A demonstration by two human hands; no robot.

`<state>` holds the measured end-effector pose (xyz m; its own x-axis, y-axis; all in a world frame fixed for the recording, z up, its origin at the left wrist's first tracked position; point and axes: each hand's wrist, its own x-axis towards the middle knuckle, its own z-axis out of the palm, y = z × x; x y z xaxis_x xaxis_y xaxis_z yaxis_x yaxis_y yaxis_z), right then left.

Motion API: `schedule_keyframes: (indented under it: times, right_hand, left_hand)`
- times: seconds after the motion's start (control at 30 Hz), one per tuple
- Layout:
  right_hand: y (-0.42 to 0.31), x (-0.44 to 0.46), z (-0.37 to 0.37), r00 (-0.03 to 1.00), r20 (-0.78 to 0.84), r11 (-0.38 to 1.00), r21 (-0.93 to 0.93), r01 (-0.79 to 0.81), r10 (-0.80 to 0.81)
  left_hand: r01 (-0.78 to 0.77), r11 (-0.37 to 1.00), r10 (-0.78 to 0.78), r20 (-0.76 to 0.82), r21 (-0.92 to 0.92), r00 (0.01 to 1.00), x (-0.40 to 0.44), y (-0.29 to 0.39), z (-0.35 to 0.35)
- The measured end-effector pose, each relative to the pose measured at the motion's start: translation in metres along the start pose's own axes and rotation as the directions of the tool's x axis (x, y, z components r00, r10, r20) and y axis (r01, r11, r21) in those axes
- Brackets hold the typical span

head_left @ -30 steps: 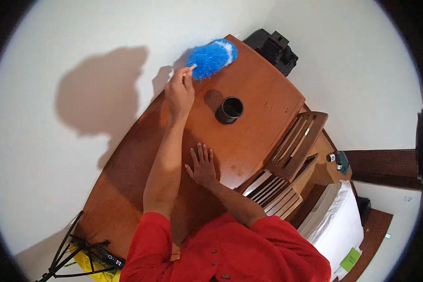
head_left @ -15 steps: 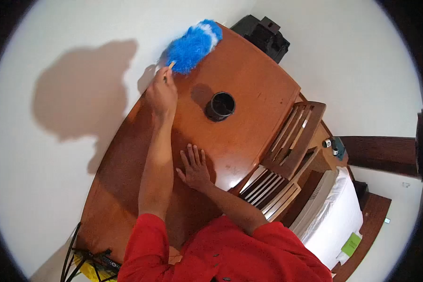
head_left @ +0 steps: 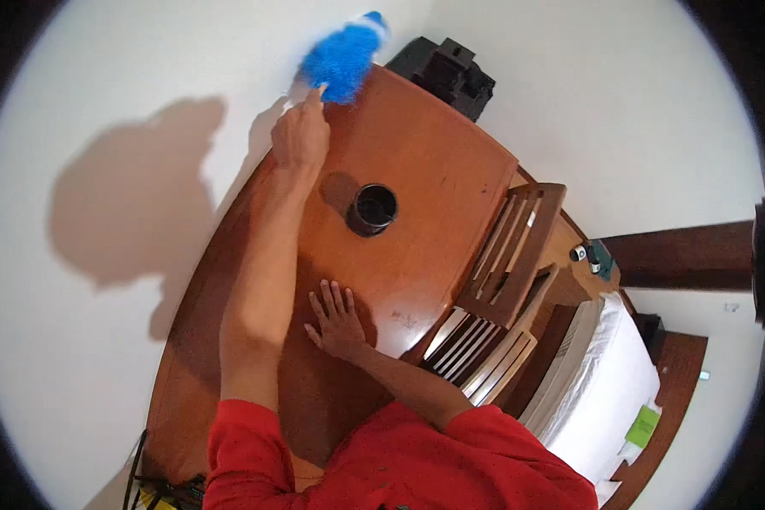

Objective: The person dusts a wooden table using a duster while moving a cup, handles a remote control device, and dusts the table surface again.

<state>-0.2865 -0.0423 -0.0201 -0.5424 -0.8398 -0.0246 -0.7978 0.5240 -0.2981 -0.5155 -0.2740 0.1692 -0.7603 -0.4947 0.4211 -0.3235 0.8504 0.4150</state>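
Gripping a duster (head_left: pixel 340 61), left fingers (head_left: pixel 313 112) lie beyond a dark-insided cup (head_left: pixel 364 226), right fingers (head_left: pixel 338 300) spread.

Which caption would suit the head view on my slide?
Left hand holds a blue duster; right hand rests on the table, near a dark cup.

This is a bedroom, of home or hotel, I cannot tell: a white-sheeted bed (head_left: pixel 614 382) stands to the right of the right hand (head_left: pixel 343 334)'s fingers (head_left: pixel 338 299), beyond a brown slatted wooden chair (head_left: pixel 535 255).
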Motion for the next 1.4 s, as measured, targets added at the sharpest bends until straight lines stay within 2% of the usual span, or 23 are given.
schedule_keyframes:
  times: [0.07, 0.2, 0.3, 0.5, 0.6, 0.67, 0.77, 0.83, 0.87, 0.9, 0.93, 1.0, 1.03, 1.07, 1.17, 1.23, 1.3, 1.4]
  right_hand:
    - [0.001, -0.001, 0.004, 1.000, -0.010, 1.000, 0.001, 0.007, -0.007]
    - [0.001, 0.001, -0.006, 0.999, 0.035, 1.000, -0.009, -0.004, 0.004]
    - [0.002, -0.002, -0.004, 1.000, 0.021, 1.000, 0.005, -0.001, 0.001]
    - [0.005, -0.001, -0.007, 0.997, 0.074, 1.000, 0.026, -0.008, 0.006]
    - [0.007, 0.001, -0.005, 0.998, 0.056, 0.998, 0.059, -0.008, 0.004]
    - [0.008, -0.001, -0.003, 1.000, 0.028, 0.998, 0.064, 0.000, -0.002]
    - [0.009, 0.002, -0.017, 0.979, 0.204, 0.996, 0.087, -0.009, -0.009]
    - [0.010, 0.001, -0.015, 0.987, 0.161, 0.992, 0.127, 0.005, -0.026]
    - [0.013, 0.000, -0.011, 0.990, 0.139, 0.990, 0.144, 0.013, -0.033]
    - [0.013, -0.002, 0.019, 0.998, 0.058, 0.843, 0.537, -0.003, -0.033]
    - [0.012, -0.004, 0.068, 1.000, -0.016, 0.548, 0.836, 0.012, 0.002]
    - [0.012, -0.004, 0.066, 1.000, 0.012, 0.563, 0.827, -0.003, -0.013]
    - [0.012, 0.000, 0.017, 0.992, 0.115, 0.862, 0.507, -0.015, -0.050]
    - [0.013, 0.003, -0.016, 0.975, 0.219, 0.996, 0.092, 0.020, -0.040]
    - [0.008, 0.002, -0.010, 0.986, 0.165, 0.998, 0.055, 0.000, -0.009]
    - [0.007, 0.003, -0.005, 0.997, 0.072, 0.997, 0.075, 0.008, -0.014]
    - [0.008, 0.001, -0.002, 1.000, 0.027, 0.996, 0.089, 0.013, -0.015]
    - [0.008, 0.001, -0.003, 0.999, 0.032, 0.996, 0.088, 0.008, -0.011]
  left_hand:
    - [-0.025, 0.996, 0.019, 0.082, 0.082, 0.996, 0.010, 0.006, -0.003]
    - [-0.276, 0.961, 0.258, 0.288, 0.024, 0.922, 0.027, 0.034, -0.002]
    - [-0.258, 0.965, 0.260, 0.272, -0.042, 0.927, 0.022, 0.069, -0.009]
    - [-0.176, 0.979, 0.164, 0.117, 0.105, 0.980, 0.008, 0.093, 0.019]
    - [-0.219, 0.960, 0.180, 0.214, 0.177, 0.960, 0.004, 0.098, 0.029]
    - [-0.283, 0.954, 0.257, 0.219, 0.098, 0.941, -0.006, 0.106, 0.040]
    - [-0.338, 0.939, 0.343, 0.297, -0.071, 0.891, -0.024, 0.129, 0.053]
    - [-0.393, 0.900, 0.436, 0.389, -0.188, 0.811, -0.035, 0.154, 0.054]
    - [-0.389, 0.896, 0.444, 0.398, -0.216, 0.803, -0.039, 0.166, 0.054]
    - [-0.382, 0.891, 0.452, 0.407, -0.243, 0.794, -0.041, 0.181, 0.045]
    - [-0.375, 0.886, 0.460, 0.416, -0.271, 0.785, -0.042, 0.191, 0.041]
    - [-0.340, 0.913, 0.407, 0.418, -0.227, 0.812, -0.039, 0.192, 0.047]
    - [-0.323, 0.927, 0.373, 0.407, -0.188, 0.834, -0.036, 0.188, 0.047]
    - [-0.306, 0.940, 0.340, 0.394, -0.148, 0.854, -0.031, 0.182, 0.045]
    - [-0.225, 0.974, 0.214, 0.335, -0.004, 0.918, -0.015, 0.135, 0.044]
    - [-0.139, 0.972, 0.077, 0.303, 0.190, 0.950, 0.002, 0.082, 0.059]
    - [0.039, 0.929, -0.147, 0.271, 0.368, 0.951, 0.011, 0.050, 0.041]
    - [0.082, 0.931, -0.182, 0.257, 0.357, 0.949, 0.010, 0.007, 0.013]
